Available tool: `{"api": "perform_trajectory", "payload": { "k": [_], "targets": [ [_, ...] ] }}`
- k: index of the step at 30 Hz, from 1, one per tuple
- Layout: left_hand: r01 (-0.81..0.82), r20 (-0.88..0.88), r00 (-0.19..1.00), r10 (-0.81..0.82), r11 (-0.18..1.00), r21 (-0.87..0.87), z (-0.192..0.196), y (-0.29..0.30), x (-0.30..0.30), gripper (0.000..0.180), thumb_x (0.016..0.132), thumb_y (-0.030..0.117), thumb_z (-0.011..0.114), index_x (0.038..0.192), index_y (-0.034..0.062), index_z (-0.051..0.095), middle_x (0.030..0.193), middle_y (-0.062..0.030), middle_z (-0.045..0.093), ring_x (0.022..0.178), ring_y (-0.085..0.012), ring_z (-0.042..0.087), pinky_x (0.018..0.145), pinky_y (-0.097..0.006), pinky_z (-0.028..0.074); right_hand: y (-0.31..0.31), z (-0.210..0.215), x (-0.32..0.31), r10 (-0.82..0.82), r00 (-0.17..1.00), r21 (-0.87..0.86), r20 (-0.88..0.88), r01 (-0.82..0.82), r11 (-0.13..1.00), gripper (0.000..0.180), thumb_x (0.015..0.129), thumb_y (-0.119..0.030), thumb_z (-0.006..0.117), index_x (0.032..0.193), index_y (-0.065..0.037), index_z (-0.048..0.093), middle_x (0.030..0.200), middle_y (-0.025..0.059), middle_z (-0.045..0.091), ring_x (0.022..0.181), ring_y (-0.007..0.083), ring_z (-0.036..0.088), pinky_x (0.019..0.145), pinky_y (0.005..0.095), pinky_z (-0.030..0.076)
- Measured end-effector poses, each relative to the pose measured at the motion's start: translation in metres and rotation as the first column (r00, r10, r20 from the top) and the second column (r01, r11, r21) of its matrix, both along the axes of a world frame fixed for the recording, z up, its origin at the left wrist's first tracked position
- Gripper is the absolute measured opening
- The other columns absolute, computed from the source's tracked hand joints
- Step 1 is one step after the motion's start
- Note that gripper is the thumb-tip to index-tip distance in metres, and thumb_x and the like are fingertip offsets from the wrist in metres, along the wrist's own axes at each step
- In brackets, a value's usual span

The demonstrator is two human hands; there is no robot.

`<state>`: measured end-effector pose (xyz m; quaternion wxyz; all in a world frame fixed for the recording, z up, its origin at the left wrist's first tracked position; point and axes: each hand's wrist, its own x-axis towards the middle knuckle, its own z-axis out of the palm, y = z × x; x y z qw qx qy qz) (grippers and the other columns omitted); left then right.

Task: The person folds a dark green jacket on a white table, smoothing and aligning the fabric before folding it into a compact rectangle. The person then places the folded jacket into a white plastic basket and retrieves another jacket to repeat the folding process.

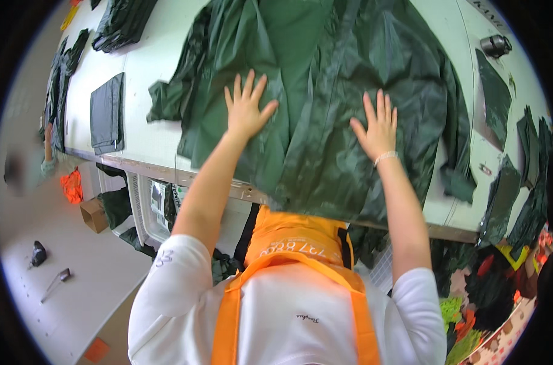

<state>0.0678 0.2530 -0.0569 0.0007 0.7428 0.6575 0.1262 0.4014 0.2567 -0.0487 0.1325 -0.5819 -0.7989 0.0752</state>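
A dark green raincoat (325,146) lies spread over the white table, its front parted and its lower hem hanging at the near edge. My left hand (246,109) rests flat on the left front panel, fingers spread. On the right panel my right hand (376,125) lies palm down with its fingers stretched out; a pale band circles that wrist. One sleeve (167,100) sticks out to the left of the coat, and the other sleeve (459,179) runs down its right side. Neither hand grips the cloth.
A folded dark green garment (107,114) lies on the table (145,61) at left, with a stack of dark garments (123,24) behind it. At right are a small dark metal canister (496,45) and loose green pieces (494,97). A white plastic crate (144,204) stands below the table.
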Motion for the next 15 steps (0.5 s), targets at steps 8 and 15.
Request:
{"api": "perform_trajectory", "payload": {
  "k": [8,15],
  "targets": [
    [-0.14,0.541,0.837,0.081,0.988,0.067,0.053,-0.002,-0.077,0.028,0.078,0.014,0.067,0.104,0.005,0.061,0.102,-0.0119,0.061,0.096,-0.0306,0.057,0.082,-0.038,0.045,-0.03,0.032,-0.044,-0.056,0.965,-0.026,-0.256,0.051,0.998,0.043,0.085,-0.021,0.059,0.125,-0.006,0.049,0.134,0.0174,0.043,0.127,0.0355,0.036,0.105,0.0479,0.028],
    [0.509,0.632,0.697,-0.34,0.855,-0.102,0.073,-0.078,0.041,0.046,0.074,0.012,0.069,0.117,0.0051,0.054,0.122,-0.0149,0.053,0.113,-0.0307,0.051,0.095,-0.04,0.041,-0.136,0.042,-0.039,-0.109,0.945,-0.267,-0.308,0.024,0.963,0.031,0.08,-0.011,0.065,0.109,-0.004,0.06,0.123,0.0153,0.053,0.116,0.0313,0.048,0.096,0.0404,0.039]
  ]
}}
